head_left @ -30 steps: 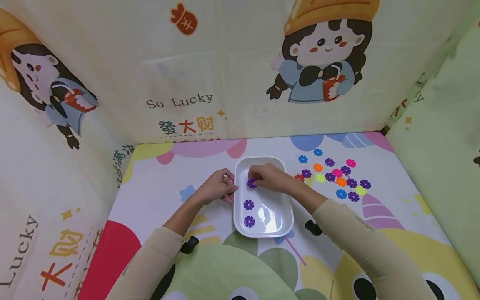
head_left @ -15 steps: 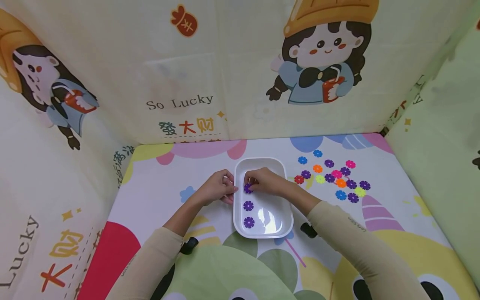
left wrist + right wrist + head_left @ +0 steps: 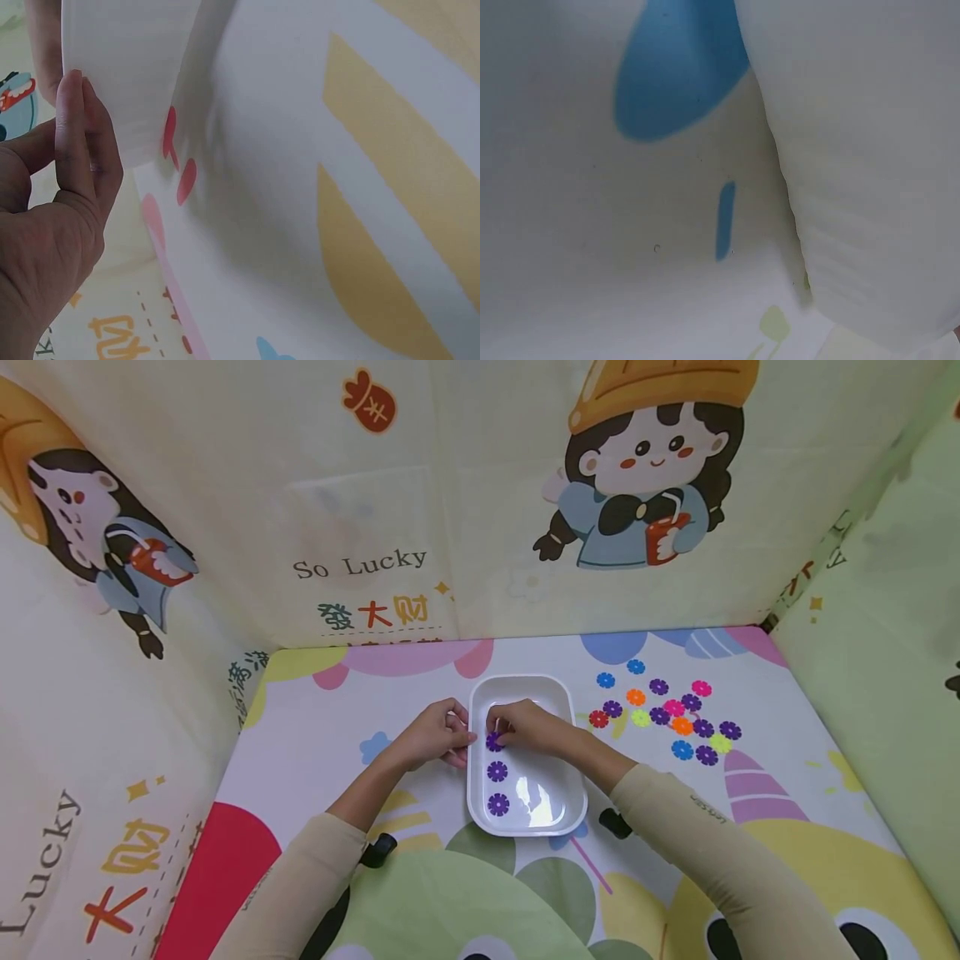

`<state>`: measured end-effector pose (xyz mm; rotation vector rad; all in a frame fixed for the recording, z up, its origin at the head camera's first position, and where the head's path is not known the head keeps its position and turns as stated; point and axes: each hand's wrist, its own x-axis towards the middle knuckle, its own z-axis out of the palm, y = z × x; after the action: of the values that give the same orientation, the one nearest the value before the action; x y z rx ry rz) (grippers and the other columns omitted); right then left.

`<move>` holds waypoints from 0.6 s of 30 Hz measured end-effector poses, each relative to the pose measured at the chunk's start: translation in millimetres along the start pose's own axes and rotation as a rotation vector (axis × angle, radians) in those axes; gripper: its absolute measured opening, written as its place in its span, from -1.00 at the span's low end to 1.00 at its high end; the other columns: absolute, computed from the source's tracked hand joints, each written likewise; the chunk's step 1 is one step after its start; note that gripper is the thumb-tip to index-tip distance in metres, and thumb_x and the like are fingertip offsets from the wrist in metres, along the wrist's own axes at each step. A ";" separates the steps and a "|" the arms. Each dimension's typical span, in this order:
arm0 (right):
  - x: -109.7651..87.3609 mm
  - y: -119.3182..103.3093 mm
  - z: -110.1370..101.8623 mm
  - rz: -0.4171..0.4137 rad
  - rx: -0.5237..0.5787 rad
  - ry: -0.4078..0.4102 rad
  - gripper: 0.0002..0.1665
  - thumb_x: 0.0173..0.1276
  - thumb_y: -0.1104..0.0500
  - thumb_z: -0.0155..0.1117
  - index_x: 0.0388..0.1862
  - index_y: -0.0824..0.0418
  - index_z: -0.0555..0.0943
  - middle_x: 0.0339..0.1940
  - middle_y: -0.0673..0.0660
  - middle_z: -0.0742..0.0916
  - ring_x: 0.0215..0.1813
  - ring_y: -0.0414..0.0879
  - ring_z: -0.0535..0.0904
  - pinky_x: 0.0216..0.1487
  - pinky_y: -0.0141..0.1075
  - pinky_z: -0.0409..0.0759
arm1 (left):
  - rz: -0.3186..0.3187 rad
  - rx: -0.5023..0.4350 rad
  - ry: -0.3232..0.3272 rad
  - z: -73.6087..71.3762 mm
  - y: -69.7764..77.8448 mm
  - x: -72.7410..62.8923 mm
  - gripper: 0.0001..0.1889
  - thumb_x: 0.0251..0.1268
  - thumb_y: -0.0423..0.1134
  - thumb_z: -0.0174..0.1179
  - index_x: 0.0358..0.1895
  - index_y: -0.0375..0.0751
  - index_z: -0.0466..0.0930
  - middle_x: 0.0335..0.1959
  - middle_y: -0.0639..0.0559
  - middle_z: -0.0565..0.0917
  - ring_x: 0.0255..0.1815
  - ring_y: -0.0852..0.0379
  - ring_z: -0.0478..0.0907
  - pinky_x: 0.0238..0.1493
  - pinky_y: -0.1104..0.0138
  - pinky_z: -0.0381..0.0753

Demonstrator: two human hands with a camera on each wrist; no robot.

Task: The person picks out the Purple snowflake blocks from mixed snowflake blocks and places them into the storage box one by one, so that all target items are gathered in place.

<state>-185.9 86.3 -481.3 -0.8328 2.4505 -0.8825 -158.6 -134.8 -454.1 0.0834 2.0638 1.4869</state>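
In the head view, a white tray [image 3: 557,814] lies on the patterned table. My left hand [image 3: 435,735] grips its left rim between thumb and fingers; the left wrist view has these fingers [image 3: 71,124] against the tray's outer wall [image 3: 135,67]. Reaching in over the right side, my right hand [image 3: 528,727] pinches a purple notched disc [image 3: 493,742] low over the tray floor at the left wall. Two more purple discs, a middle one [image 3: 497,772] and a near one [image 3: 498,804], lie in line below it. The right wrist view shows only the tray's outside wall [image 3: 870,165] and tablecloth.
Right of the tray, several loose notched discs lie scattered on the table, among them a red disc [image 3: 597,718], a blue disc [image 3: 682,749], an orange disc [image 3: 682,725] and a pink disc [image 3: 701,688]. Printed cloth walls [image 3: 480,527] rise behind and at both sides.
My right hand has moved a little left and nearer to me, bringing the pinched purple disc toward the tray's left wall, in line with the other two. The left hand has stayed still.
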 end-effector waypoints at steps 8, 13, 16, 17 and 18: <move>1.2 -1.6 2.9 -0.006 -0.038 0.022 -0.85 0.38 0.28 0.44 -0.14 0.12 0.65 -0.25 0.00 0.75 -0.16 -0.17 0.66 -0.01 -0.36 0.76 | -0.012 0.002 0.005 -0.2 0.7 -0.3 -0.70 0.43 -0.45 0.25 0.08 -0.36 0.37 -0.35 -0.16 0.63 -0.55 0.08 0.70 -0.40 0.14 0.87; -0.1 -1.7 3.9 0.007 -0.025 0.027 -0.85 0.38 0.27 0.45 -0.13 0.14 0.65 -0.26 0.00 0.74 -0.19 -0.18 0.64 -0.03 -0.37 0.77 | -0.010 -0.006 0.002 0.3 0.3 0.0 -0.70 0.43 -0.46 0.25 0.08 -0.37 0.36 -0.35 -0.16 0.63 -0.55 0.08 0.70 -0.41 0.15 0.87; -0.6 -1.9 4.9 0.019 -0.022 0.026 -0.84 0.38 0.26 0.45 -0.13 0.14 0.65 -0.26 0.00 0.74 -0.19 -0.19 0.64 -0.03 -0.38 0.77 | -0.008 -0.006 0.002 0.7 0.1 0.3 -0.70 0.42 -0.46 0.25 0.08 -0.37 0.36 -0.34 -0.17 0.63 -0.55 0.07 0.70 -0.41 0.14 0.87; -0.6 -2.1 5.2 0.024 -0.020 0.025 -0.84 0.38 0.26 0.45 -0.12 0.14 0.65 -0.26 0.00 0.74 -0.19 -0.18 0.64 -0.03 -0.38 0.77 | -0.009 -0.004 0.002 0.8 0.1 0.3 -0.70 0.42 -0.46 0.25 0.08 -0.37 0.36 -0.34 -0.18 0.64 -0.55 0.07 0.70 -0.40 0.13 0.87; -0.7 -2.1 5.4 0.026 -0.020 0.025 -0.84 0.38 0.26 0.45 -0.12 0.15 0.65 -0.26 0.00 0.74 -0.19 -0.19 0.64 -0.03 -0.38 0.78 | -0.010 -0.001 0.002 0.9 0.0 0.4 -0.70 0.42 -0.46 0.25 0.09 -0.37 0.36 -0.33 -0.18 0.64 -0.55 0.07 0.70 -0.39 0.12 0.87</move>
<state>-181.6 83.1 -483.6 -0.7997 2.4900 -0.8649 -158.5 -133.9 -454.4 0.0713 2.0619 1.4820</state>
